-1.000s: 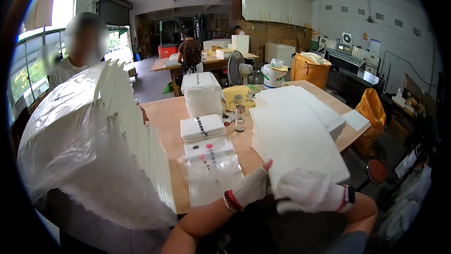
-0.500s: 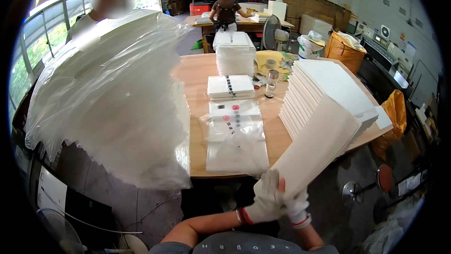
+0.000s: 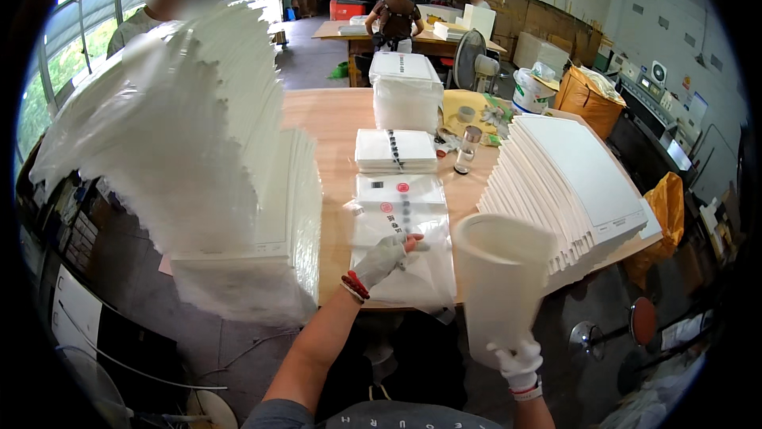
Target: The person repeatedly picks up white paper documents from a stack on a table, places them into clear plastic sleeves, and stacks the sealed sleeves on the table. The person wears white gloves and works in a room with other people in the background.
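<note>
My right hand [image 3: 520, 361], in a white glove, grips a bundle of white sheets [image 3: 502, 282] at its lower end. The bundle stands nearly upright, bent into a curve, off the table's front edge. My left hand [image 3: 381, 262], gloved with bare fingertips showing, reaches onto a clear plastic bag [image 3: 405, 290] with red and black print, lying flat on the table. Its fingers are stretched out over the bag; whether they pinch the film is hard to tell. Just beyond the bag lies a short packed stack [image 3: 395, 150] of white sheets with a dark printed strip.
On the right leans a fanned stack of white boards [image 3: 575, 179]. A tall stack partly under plastic film [image 3: 198, 135] fills the left, a person [image 3: 143, 28] behind it. Farther back are a wrapped stack [image 3: 406, 100], a clear bottle [image 3: 468, 150] and a fan [image 3: 472, 60].
My left hand has left the bundle and moved left onto the bag. The bundle has swung more upright in my right hand. Plastic film on the left stack has shifted, baring more sheets.
</note>
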A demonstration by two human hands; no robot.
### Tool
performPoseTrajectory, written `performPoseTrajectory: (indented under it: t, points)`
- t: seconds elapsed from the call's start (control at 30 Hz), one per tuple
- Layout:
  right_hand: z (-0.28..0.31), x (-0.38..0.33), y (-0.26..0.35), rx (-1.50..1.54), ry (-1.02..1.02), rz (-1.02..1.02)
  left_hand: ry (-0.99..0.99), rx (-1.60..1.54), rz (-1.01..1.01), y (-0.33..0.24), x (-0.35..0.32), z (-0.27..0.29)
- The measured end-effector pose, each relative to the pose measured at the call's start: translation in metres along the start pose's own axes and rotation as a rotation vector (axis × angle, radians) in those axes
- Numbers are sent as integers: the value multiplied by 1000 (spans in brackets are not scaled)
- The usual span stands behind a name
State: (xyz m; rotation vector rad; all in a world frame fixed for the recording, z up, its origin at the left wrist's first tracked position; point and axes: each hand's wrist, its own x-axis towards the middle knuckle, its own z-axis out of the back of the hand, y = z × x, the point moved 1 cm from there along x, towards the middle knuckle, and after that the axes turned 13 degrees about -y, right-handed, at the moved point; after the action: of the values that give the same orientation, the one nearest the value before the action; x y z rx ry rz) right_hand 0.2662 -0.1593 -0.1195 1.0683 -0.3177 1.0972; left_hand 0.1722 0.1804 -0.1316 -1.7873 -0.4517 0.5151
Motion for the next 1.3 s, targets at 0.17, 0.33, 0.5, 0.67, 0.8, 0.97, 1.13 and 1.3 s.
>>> performPoseTrajectory:
  t: [0.17, 0.33, 0.5, 0.67, 0.8, 0.97, 1.13, 1.3]
  points:
    - [-39, 8, 4, -275, 420, -118, -133, 271, -212, 35, 8, -11]
    - [-104, 20, -34, -414, 770, -287, 60, 870, -765, 75, -50, -122]
    - [-149, 21, -53, -499, 262, -693, -75, 1132, -532, 106, -41, -50]
    - [-212, 29, -116, -627, 288, -479, -307, 1642, -1033, 121, -57, 7]
    - [-200, 30, -115, -590, 448, -435, -855, 976, -439, 149, -48, 76]
    - [-153, 7, -63, -453, 596, -516, -775, 740, -246, 145, -98, 67]
    - [-114, -27, -22, -294, 757, -551, -582, 1019, -142, 134, -169, 50]
    - [-47, -82, 39, -275, 1035, -659, -420, 900, -7, 134, -278, 20]
